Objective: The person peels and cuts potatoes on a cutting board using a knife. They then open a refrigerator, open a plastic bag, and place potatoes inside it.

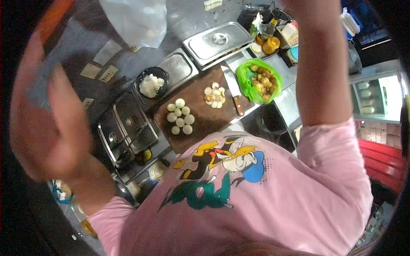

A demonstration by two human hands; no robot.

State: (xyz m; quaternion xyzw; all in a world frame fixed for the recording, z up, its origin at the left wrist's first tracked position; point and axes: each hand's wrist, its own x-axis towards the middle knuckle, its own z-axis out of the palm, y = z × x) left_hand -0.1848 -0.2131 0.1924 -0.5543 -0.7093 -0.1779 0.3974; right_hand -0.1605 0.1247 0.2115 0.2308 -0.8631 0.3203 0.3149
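Note:
My left hand point(51, 123) is raised close to the camera at the left, blurred, with its thumb held apart from the stretched fingers and nothing visible in it. My right forearm point(321, 72) reaches up past the top edge, so my right hand is out of sight. Below, several pale, round peeled vegetables point(180, 116) sit on a brown cutting board point(200, 121). A pile of smaller whitish pieces point(215, 95) lies farther right on it. At the board's right edge rests a wide-bladed knife point(236, 94) with a wooden handle.
A green plastic bag point(245, 70) holds brownish round produce. A black bowl point(165, 79) contains white chopped food. Lidded steel pans point(218, 40) stand behind the board, with others point(128, 123) at left. A white plastic bag point(136, 21) and jars point(271, 45) are at the back.

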